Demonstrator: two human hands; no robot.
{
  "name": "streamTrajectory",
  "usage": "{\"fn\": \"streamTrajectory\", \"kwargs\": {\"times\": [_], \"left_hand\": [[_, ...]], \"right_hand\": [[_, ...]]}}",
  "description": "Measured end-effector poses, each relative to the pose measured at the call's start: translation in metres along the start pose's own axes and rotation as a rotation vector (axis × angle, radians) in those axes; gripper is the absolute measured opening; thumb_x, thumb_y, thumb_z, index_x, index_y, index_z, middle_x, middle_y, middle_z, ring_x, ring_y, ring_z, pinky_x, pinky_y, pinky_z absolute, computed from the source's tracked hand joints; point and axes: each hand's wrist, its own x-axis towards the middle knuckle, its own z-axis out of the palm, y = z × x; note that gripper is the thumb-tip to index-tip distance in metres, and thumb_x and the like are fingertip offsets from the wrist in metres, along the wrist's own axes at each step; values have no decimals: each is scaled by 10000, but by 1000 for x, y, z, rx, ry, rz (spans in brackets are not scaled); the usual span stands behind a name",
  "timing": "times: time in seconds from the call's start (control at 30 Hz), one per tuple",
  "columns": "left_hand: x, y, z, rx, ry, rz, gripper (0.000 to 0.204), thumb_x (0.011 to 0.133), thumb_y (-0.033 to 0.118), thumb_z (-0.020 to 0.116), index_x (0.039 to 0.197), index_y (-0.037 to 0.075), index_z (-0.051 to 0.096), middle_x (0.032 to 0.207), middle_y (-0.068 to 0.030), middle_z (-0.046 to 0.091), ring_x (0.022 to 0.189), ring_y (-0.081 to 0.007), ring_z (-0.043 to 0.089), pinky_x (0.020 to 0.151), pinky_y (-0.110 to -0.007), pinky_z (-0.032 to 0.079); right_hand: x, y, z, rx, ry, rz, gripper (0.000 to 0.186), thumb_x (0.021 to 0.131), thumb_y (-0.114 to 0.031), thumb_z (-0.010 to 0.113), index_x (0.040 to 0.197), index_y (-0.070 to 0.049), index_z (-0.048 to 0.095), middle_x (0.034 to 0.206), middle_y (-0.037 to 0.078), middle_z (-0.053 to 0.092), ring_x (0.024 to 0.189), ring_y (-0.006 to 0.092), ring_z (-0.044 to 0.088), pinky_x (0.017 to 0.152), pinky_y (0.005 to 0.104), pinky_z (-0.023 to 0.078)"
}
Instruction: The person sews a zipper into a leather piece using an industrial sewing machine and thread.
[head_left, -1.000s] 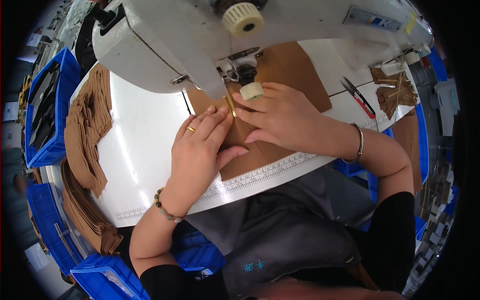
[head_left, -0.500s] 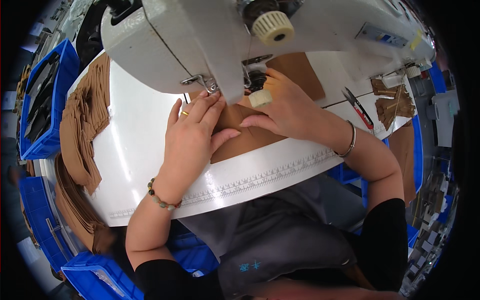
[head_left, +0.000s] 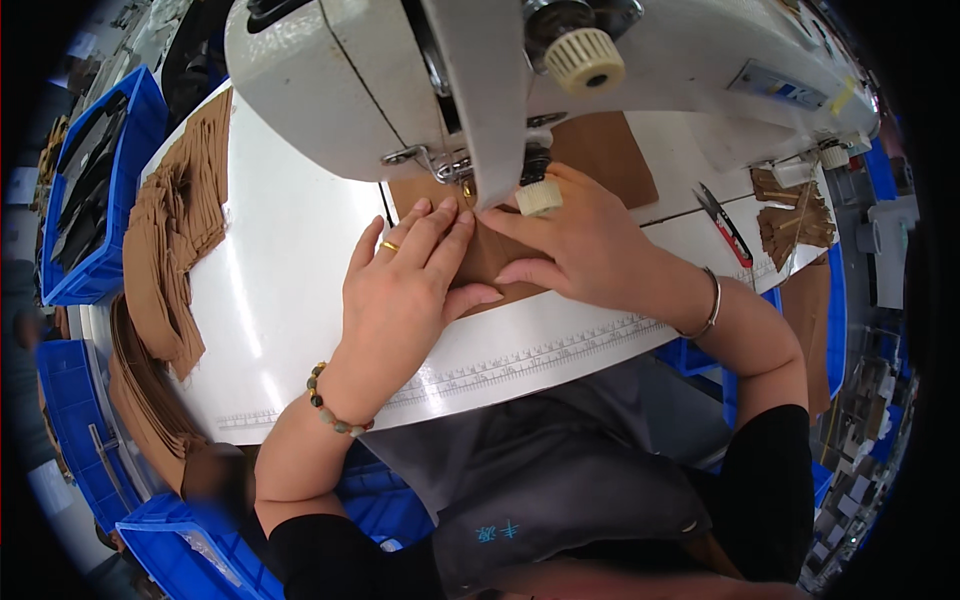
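Observation:
A brown fabric piece lies flat on the white sewing table under the needle area of a sewing machine. My left hand rests on its left part, fingers stretched out just in front of the presser foot, thumb at the near edge. On the right part of the fabric lies my right hand, index finger and thumb apart. The machine's cream knob hides some of its other fingers. Another stretch of brown fabric shows behind the right hand, under the machine arm.
Red-handled thread snips lie at the right beside small brown scraps. Stacked brown fabric pieces sit on the table's left, with more brown pieces hanging below. A blue bin holds dark pieces. A printed ruler follows the front edge.
The fabric has slid away from me under the presser foot, and more now shows beyond my left fingertips. Both hands stay on it. The whole view has shifted slightly.

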Motion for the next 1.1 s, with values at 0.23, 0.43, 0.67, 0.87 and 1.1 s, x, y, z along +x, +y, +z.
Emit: {"fn": "streamTrajectory", "kwargs": {"times": [0.23, 0.43, 0.67, 0.87, 1.1], "left_hand": [[2, -1, 1, 15, 7, -2, 694, 767, 528, 764, 1304, 93, 700, 1353, -73, 678, 1289, -262, 631, 1089, -499, 466], [12, -10, 5, 6, 21, -1, 662, 770, 514, 770, 1269, 83, 705, 1339, -70, 679, 1284, -267, 628, 1068, -481, 478], [13, -12, 6, -5, 26, 2, 618, 776, 504, 768, 1217, 74, 713, 1307, -69, 679, 1275, -271, 630, 1056, -483, 483], [15, -11, 6, 3, 32, 0, 583, 781, 496, 769, 1173, 67, 715, 1281, -76, 679, 1260, -286, 632, 1057, -494, 483], [17, -14, 6, -58, 31, 20, 610, 780, 438, 800, 1223, 29, 707, 1305, -112, 669, 1168, -330, 652, 1013, -470, 507]], "right_hand": [[-5, 2, 7, -112, -33, -19, 535, 819, -396, 811, 1242, -86, 703, 1332, 105, 674, 1355, 280, 562, 1124, 507, 433], [3, 10, 9, -129, -5, -24, 513, 818, -403, 807, 1198, -70, 720, 1366, 88, 657, 1358, 277, 553, 1112, 503, 441], [4, 10, 8, -157, 28, -52, 488, 823, -399, 805, 1167, -62, 733, 1373, 73, 648, 1350, 268, 555, 1094, 490, 453], [6, 12, 10, -156, 43, -38, 509, 830, -402, 801, 1207, -70, 717, 1380, 71, 647, 1356, 259, 552, 1095, 489, 453], [7, 14, 12, -146, 44, -42, 528, 840, -403, 792, 1248, -80, 700, 1414, 68, 629, 1366, 262, 546, 1097, 493, 452]]}}
